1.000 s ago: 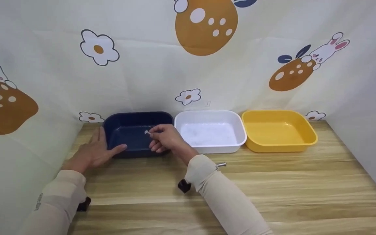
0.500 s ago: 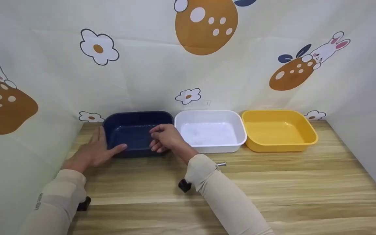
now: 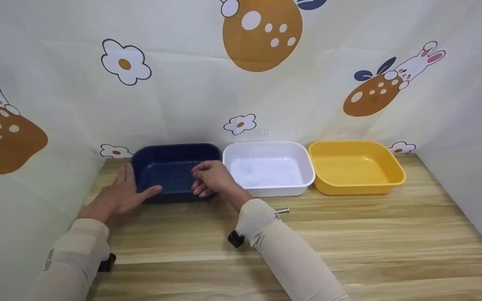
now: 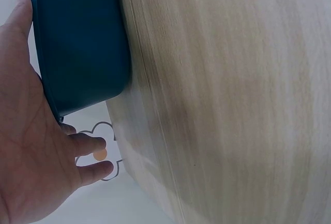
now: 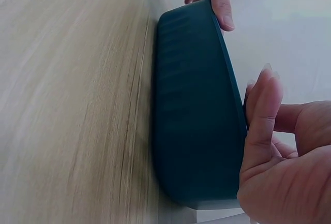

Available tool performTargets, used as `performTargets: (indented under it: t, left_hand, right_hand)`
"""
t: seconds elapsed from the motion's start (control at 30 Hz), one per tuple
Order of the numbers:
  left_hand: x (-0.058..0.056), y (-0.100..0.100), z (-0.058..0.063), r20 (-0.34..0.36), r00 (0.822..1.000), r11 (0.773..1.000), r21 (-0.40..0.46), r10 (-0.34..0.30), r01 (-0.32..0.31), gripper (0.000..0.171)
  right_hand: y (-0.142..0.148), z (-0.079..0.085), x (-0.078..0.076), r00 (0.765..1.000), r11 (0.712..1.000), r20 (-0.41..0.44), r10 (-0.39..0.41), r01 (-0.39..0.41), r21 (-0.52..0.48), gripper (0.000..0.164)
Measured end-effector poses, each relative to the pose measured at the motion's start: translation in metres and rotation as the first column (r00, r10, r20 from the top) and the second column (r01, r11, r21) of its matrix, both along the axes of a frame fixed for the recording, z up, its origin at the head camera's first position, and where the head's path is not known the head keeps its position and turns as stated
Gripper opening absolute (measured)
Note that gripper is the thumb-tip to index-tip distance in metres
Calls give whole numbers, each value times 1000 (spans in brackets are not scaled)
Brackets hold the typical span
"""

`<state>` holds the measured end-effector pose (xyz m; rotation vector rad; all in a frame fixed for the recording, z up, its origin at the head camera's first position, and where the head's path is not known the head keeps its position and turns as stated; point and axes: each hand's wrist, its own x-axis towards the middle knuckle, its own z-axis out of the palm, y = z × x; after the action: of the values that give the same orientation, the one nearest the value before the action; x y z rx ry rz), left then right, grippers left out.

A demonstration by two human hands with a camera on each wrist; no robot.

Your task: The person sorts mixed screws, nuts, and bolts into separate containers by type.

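My left hand (image 3: 117, 192) lies against the left side of the navy tub (image 3: 167, 175), fingers straight along its outer wall, thumb stretched over the front rim. The left wrist view shows this hand (image 4: 41, 146) at the tub's corner, fingers spread past it. Over the tub's right end is my right hand (image 3: 211, 177), its fingers loosely bent with thumb and index finger near each other. No item shows between them. In the right wrist view that hand (image 5: 279, 146) is beside the rim, fingers pointing up. A metal bolt (image 3: 283, 210) lies on the table, partly covered by the right sleeve.
A white tub (image 3: 270, 190) and a yellow tub (image 3: 356, 190) stand in a row to the right of the navy one. All three are on the wood-grain table (image 3: 383, 242), close to the printed cloth (image 3: 182, 96) at the back. A plain side wall (image 3: 462, 138) borders the right.
One second ago my right thumb and index finger pinched a small bolt over the navy tub; half a second ago it was out of sight. Both hands have stayed nearly in place.
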<state>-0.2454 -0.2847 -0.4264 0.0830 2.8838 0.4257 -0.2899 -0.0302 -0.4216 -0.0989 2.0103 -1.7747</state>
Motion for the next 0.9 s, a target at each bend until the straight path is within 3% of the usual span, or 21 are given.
performTargets:
  t: [0.5, 0.9]
  left_hand:
    - [0, 2, 4, 26, 1000, 1000, -8, 8, -8, 125]
    - [-1, 0, 1, 45, 999, 1000, -6, 15, -14, 124]
  right_hand:
    - [0, 1, 1, 1000, 999, -12, -19, 19, 33, 17]
    - [-1, 7, 4, 1000, 999, 17, 6, -7, 38, 23]
